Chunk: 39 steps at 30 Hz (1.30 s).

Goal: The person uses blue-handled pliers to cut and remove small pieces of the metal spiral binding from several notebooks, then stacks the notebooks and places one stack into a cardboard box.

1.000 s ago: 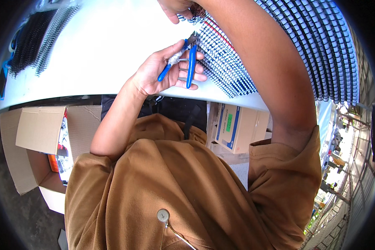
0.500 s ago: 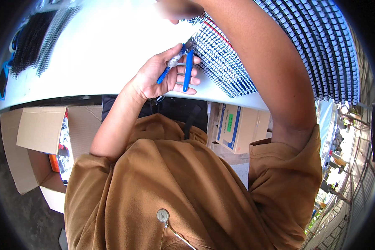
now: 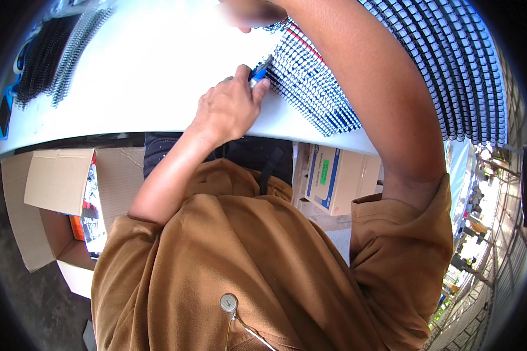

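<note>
My left hand (image 3: 231, 108) is closed around blue-handled pliers (image 3: 257, 74); only a short piece of blue handle shows past my knuckles. The tool's tip meets the near end of a row of spiral-bound booklets (image 3: 313, 88) lying on the white table (image 3: 146, 64). My right arm crosses above the booklets, and my right hand (image 3: 249, 13) sits at the table's far edge by the row's top corner. It is blurred, so its grip is unclear.
Loose black wire coils (image 3: 44, 55) lie at the table's far left. More rows of black wire bindings (image 3: 451, 70) fill the right side. Under the table stand open cardboard boxes (image 3: 52, 181) and a blue-and-white carton (image 3: 334, 178).
My left hand has turned over and closed on the pliers, hiding the handles that showed before. It moved up to the end of the booklet row.
</note>
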### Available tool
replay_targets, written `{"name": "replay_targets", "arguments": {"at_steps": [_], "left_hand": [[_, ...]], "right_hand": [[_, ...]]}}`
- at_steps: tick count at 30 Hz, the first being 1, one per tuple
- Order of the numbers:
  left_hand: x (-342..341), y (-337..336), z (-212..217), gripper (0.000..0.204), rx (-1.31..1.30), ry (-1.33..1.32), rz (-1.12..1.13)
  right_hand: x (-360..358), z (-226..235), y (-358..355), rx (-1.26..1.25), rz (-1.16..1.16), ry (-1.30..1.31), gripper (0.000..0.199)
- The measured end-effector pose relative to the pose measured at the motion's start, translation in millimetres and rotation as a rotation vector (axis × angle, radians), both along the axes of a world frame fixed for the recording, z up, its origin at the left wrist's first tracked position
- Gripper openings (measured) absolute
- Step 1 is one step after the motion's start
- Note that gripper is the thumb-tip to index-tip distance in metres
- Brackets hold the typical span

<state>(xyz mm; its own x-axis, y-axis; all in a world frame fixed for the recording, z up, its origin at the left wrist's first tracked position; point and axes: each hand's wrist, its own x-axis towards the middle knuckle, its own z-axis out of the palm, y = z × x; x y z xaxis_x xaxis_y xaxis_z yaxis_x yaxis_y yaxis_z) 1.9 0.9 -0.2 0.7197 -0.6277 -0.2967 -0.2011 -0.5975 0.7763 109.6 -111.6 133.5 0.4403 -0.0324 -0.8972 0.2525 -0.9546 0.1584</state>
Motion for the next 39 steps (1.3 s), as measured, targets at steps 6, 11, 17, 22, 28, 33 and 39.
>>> {"name": "replay_targets", "arguments": {"at_steps": [6,11,17,22,28,33,39], "left_hand": [[4,11,3,0.051,-0.515,1.066,0.083],[2,13,-2,0.047,-0.482,0.957,0.174],[-3,10,-1,0.049,-0.423,0.810,0.126],[7,16,-25,0.055,-0.805,1.384,0.013],[-10,-1,5,0.049,0.230,-0.246,-0.057],[-2,11,-1,0.049,-0.432,0.947,0.161],[-1,7,-2,0.050,0.041,0.229,0.005]], "right_hand": [[-5,-3,-6,-0.001,0.012,-0.010,0.028],[-7,-3,-6,0.002,0.016,-0.010,0.028],[-5,-2,-10,0.007,0.022,-0.012,0.028],[-4,8,-4,0.023,0.030,-0.015,0.027],[-3,10,-7,0.036,0.022,-0.007,0.027],[-4,13,-5,0.042,0.033,-0.007,0.027],[-5,15,-4,0.043,0.039,-0.001,0.027]]}}
